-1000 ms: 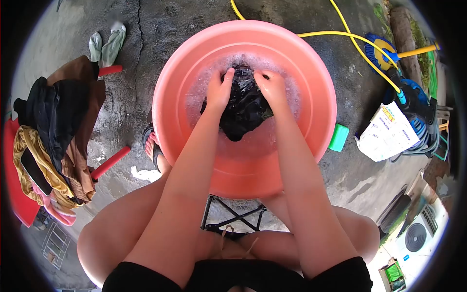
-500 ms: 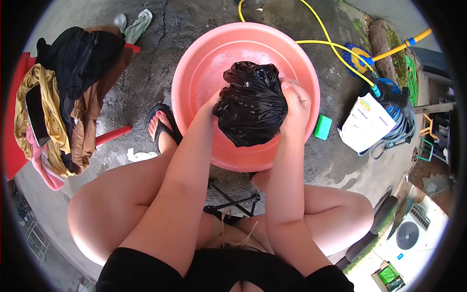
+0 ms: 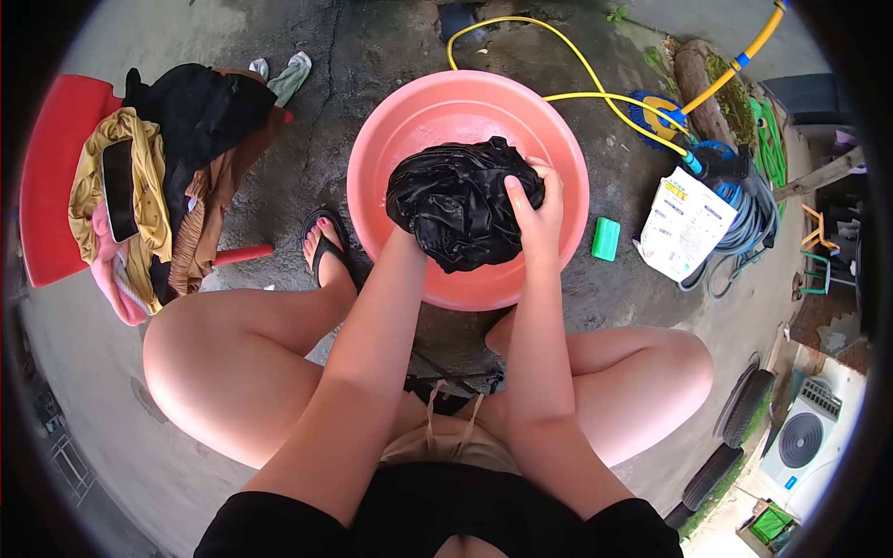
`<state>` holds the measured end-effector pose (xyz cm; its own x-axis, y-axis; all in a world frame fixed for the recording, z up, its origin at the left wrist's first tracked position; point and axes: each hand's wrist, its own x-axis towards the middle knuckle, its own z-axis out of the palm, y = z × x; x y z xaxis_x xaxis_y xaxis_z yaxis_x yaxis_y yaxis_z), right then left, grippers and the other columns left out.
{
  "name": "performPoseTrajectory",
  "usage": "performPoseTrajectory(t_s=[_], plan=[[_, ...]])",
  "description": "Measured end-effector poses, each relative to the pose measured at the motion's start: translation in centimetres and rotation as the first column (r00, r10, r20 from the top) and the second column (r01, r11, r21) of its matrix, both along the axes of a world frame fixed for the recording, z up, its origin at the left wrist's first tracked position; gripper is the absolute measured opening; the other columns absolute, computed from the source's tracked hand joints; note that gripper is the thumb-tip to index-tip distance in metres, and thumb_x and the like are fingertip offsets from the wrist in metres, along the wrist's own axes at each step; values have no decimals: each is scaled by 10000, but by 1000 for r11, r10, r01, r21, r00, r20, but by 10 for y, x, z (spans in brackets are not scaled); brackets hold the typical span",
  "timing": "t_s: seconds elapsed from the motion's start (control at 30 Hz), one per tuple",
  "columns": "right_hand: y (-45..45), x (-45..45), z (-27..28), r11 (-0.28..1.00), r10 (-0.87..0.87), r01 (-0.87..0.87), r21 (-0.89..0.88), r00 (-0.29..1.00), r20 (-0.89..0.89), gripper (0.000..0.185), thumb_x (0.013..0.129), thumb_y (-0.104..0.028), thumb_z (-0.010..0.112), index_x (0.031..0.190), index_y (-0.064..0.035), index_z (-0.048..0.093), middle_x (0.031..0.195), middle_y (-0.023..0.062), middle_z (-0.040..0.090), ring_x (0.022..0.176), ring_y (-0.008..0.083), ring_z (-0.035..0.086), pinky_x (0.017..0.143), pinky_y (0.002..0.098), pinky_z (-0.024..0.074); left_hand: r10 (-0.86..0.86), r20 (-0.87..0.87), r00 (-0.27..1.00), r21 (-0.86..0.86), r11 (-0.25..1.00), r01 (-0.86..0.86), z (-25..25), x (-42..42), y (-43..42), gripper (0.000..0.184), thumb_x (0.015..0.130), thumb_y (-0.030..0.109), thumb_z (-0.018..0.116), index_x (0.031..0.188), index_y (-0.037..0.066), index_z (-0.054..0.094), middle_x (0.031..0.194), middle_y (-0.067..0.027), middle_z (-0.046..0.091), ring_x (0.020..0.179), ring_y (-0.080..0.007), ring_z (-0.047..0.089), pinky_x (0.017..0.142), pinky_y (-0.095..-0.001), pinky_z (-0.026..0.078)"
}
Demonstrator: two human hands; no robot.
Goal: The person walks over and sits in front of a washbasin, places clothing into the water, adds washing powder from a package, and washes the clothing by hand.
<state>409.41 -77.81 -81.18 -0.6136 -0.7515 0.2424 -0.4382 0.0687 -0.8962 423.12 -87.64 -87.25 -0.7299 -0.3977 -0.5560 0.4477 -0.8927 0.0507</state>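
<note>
A wet, shiny black garment (image 3: 456, 209), bunched into a ball, is held up over the pink basin (image 3: 368, 149). My right hand (image 3: 539, 206) grips its right side, thumb on the near face and fingers bent behind the cloth. At the lower left, my left hand (image 3: 409, 244) goes under the bundle, with its fingers hidden by the fabric. Some pale, wet-looking basin floor shows behind the garment. What kind of garment it is, I cannot make out.
Right of the basin lie a green soap bar (image 3: 606, 239) and a white printed bag (image 3: 686, 223). A yellow hose (image 3: 595, 70) curves behind, near a blue-yellow brush (image 3: 656, 119). At left, a red chair (image 3: 60, 186) carries clothes (image 3: 209, 116) and a phone (image 3: 118, 191).
The black bundle has been turned and bunched differently between my hands. My left hand has slid further under it. The whole view has shifted slightly.
</note>
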Motion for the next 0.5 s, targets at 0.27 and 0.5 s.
performPoseTrajectory(t_s=[0.27, 0.5], plan=[[10, 33, 50, 961, 206, -193, 200, 977, -49, 869, 649, -335, 821, 1372, -95, 403, 1374, 236, 353, 1294, 390, 344, 1060, 446, 322, 25, 133, 991, -236, 972, 7, 51, -4, -5, 195, 878, 150, 522, 998, 28, 617, 913, -84, 648, 770, -195, 634, 676, -295, 538], [1, 51, 38, 993, -57, 60, 102, 998, -35, 665, 648, -441, 776, 1117, -25, 552, 1081, 199, 542, 1021, 366, 548, 861, 448, 456, 245, 203, 948, -896, 436, 80, 25, -14, -12, 208, 889, 118, 485, 1032, 34, 610, 928, -84, 653, 782, -189, 640, 711, -294, 537]])
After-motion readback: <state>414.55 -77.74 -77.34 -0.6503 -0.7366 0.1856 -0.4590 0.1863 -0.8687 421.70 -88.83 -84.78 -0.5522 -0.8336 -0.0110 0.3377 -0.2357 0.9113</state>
